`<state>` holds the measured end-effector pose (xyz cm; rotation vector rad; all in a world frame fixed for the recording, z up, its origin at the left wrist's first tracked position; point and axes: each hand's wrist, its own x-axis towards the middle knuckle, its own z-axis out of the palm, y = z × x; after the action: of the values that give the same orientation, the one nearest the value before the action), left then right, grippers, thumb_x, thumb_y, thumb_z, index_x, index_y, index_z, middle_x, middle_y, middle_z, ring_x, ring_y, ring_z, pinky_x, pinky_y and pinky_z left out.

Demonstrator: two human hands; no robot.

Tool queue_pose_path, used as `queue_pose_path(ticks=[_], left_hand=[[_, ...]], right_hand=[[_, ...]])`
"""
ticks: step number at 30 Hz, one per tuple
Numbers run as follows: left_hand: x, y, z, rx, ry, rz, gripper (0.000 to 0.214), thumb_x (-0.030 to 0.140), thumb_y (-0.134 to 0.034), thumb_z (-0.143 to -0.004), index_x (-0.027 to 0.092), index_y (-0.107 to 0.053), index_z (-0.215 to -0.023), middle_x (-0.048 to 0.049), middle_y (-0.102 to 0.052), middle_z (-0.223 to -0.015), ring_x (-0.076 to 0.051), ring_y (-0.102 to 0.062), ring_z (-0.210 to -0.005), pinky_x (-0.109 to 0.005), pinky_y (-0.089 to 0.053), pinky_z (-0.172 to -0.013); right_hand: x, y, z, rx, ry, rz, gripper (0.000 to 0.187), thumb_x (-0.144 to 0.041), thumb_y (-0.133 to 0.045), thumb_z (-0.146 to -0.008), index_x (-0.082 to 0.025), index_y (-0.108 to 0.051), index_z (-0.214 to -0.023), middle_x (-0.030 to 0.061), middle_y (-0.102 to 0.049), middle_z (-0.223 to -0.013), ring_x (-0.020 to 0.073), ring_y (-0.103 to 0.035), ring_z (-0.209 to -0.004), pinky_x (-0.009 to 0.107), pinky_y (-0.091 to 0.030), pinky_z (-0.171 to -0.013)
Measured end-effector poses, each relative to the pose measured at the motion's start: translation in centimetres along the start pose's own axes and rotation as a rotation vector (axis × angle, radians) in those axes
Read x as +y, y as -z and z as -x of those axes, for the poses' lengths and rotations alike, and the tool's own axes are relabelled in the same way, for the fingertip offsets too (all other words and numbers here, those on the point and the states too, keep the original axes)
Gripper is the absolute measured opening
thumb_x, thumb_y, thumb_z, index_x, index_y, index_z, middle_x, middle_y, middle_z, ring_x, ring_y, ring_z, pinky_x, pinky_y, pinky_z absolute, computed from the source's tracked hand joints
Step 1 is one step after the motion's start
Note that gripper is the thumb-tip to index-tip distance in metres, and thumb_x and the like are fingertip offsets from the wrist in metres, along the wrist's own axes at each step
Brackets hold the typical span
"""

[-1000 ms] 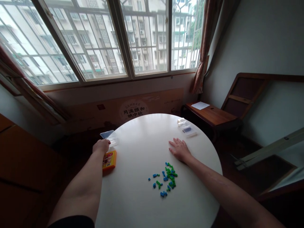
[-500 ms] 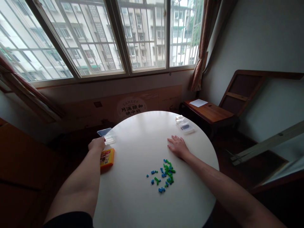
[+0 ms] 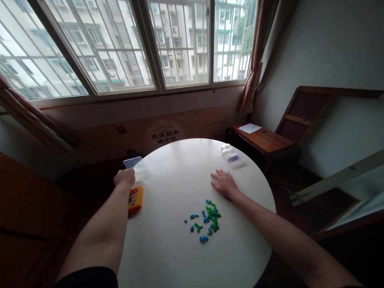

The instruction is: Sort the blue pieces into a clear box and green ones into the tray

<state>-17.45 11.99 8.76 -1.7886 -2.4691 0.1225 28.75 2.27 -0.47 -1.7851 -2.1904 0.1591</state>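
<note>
My left hand [image 3: 124, 177] is closed at the table's left edge, gripping a clear plastic box [image 3: 142, 173] whose open lid [image 3: 133, 162] sticks up beyond my knuckles. The box is blurred, and my fingertips are mostly hidden behind the hand. Just below that wrist lies an orange and yellow box [image 3: 137, 198] with a printed label, partly covered by my forearm. My right hand [image 3: 224, 184] rests flat on the white table with its fingers spread, holding nothing. Nearer to me, a loose pile of small green and blue building bricks [image 3: 212, 216] is scattered.
The round white table [image 3: 168, 184] stands below a barred window. At its far right edge lie clear plastic cases [image 3: 235, 160] and a small whitish item [image 3: 225, 147]. Behind, a wooden bench [image 3: 267, 140] carries a paper sheet [image 3: 250, 128].
My left hand has shifted slightly up and to the right, and the clear box with its lid has moved a little with it. My right hand and the bricks stay as they were.
</note>
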Motion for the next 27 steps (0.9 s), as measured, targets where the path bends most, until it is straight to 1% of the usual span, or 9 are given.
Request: queue_pose_path(ticks=[3, 6, 8, 10, 12, 16, 19, 22, 27], left_hand=[[1.6, 1.3, 0.4, 0.121, -0.044, 0.035, 0.036, 0.035, -0.059, -0.093, 0.017, -0.056, -0.123, -0.0094, -0.06, -0.123, -0.023, -0.061, -0.104, -0.045, -0.054, -0.086], [3.7, 2.5, 1.7, 0.267, -0.127, 0.103, 0.035, 0.036, -0.058, -0.093, 0.016, -0.057, -0.122, -0.0094, -0.06, -0.123, -0.023, -0.061, -0.105, -0.045, -0.053, -0.088], [5.4, 2.9, 3.3, 0.357, -0.221, 0.168, 0.024, 0.028, -0.055, -0.093, 0.016, -0.064, -0.112, -0.0106, -0.066, -0.113, -0.027, -0.059, -0.107, -0.046, -0.05, -0.09], [7.0, 3.0, 5.5, 0.43, -0.335, 0.239, 0.023, 0.019, -0.051, -0.091, 0.017, -0.069, -0.106, -0.012, -0.069, -0.107, -0.03, -0.057, -0.107, -0.045, -0.047, -0.091], [8.6, 2.8, 8.1, 0.476, -0.451, 0.308, 0.024, 0.019, -0.052, -0.088, 0.019, -0.07, -0.104, -0.0109, -0.071, -0.104, -0.03, -0.058, -0.103, -0.044, -0.046, -0.091], [11.2, 1.4, 13.5, 0.475, -0.645, 0.419, 0.021, 0.019, -0.053, -0.088, 0.021, -0.071, -0.099, -0.0072, -0.072, -0.098, -0.026, -0.058, -0.096, -0.039, -0.048, -0.088], [12.7, -0.2, 16.5, 0.436, -0.743, 0.481, 0.02, 0.014, -0.055, -0.086, 0.022, -0.071, -0.095, -0.0055, -0.072, -0.093, -0.023, -0.059, -0.091, -0.036, -0.05, -0.085], [13.9, -1.7, 18.3, 0.394, -0.801, 0.523, 0.021, 0.01, -0.056, -0.085, 0.022, -0.072, -0.093, -0.0052, -0.072, -0.09, -0.022, -0.059, -0.088, -0.036, -0.052, -0.081], [14.7, -2.9, 19.6, 0.369, -0.814, 0.579, 0.022, 0.011, -0.055, -0.086, 0.022, -0.072, -0.096, -0.006, -0.072, -0.091, -0.022, -0.059, -0.088, -0.038, -0.052, -0.081]], right_hand=[[0.0, 0.1, 0.0, 0.03, 0.013, 0.018, 0.042, -0.039, -0.057, -0.094, -0.02, -0.054, -0.131, 0.0113, -0.048, -0.14, 0.0289, -0.049, -0.124, 0.055, -0.04, -0.103], [0.1, 0.0, 0.0, 0.049, 0.023, 0.035, 0.039, -0.037, -0.057, -0.094, -0.019, -0.055, -0.129, 0.0111, -0.052, -0.135, 0.0266, -0.054, -0.117, 0.051, -0.046, -0.097], [0.1, 0.0, 0.0, 0.059, 0.029, 0.044, 0.038, -0.037, -0.057, -0.094, -0.019, -0.055, -0.128, 0.0109, -0.053, -0.133, 0.0257, -0.056, -0.114, 0.049, -0.048, -0.095], [0.2, -0.1, 0.1, 0.069, 0.034, 0.052, 0.038, -0.036, -0.058, -0.094, -0.019, -0.055, -0.127, 0.0108, -0.054, -0.131, 0.0251, -0.057, -0.112, 0.048, -0.049, -0.093], [0.3, -0.1, 0.1, 0.077, 0.038, 0.057, 0.037, -0.036, -0.057, -0.094, -0.018, -0.056, -0.126, 0.0107, -0.055, -0.13, 0.0246, -0.058, -0.111, 0.047, -0.05, -0.092], [0.3, -0.1, 0.1, 0.085, 0.038, 0.063, 0.036, -0.036, -0.057, -0.094, -0.019, -0.056, -0.126, 0.0105, -0.056, -0.129, 0.0238, -0.058, -0.109, 0.046, -0.051, -0.091], [0.3, 0.0, 0.2, 0.087, 0.041, 0.065, 0.035, -0.036, -0.057, -0.094, -0.018, -0.056, -0.125, 0.0104, -0.056, -0.128, 0.0236, -0.059, -0.108, 0.046, -0.051, -0.09], [0.3, 0.1, 0.2, 0.087, 0.042, 0.066, 0.035, -0.036, -0.057, -0.094, -0.018, -0.056, -0.125, 0.0103, -0.057, -0.127, 0.0234, -0.059, -0.107, 0.045, -0.051, -0.09], [0.3, 0.4, 0.4, 0.074, 0.038, 0.065, 0.035, -0.035, -0.057, -0.094, -0.018, -0.056, -0.125, 0.0103, -0.057, -0.127, 0.0232, -0.059, -0.107, 0.045, -0.052, -0.089]])
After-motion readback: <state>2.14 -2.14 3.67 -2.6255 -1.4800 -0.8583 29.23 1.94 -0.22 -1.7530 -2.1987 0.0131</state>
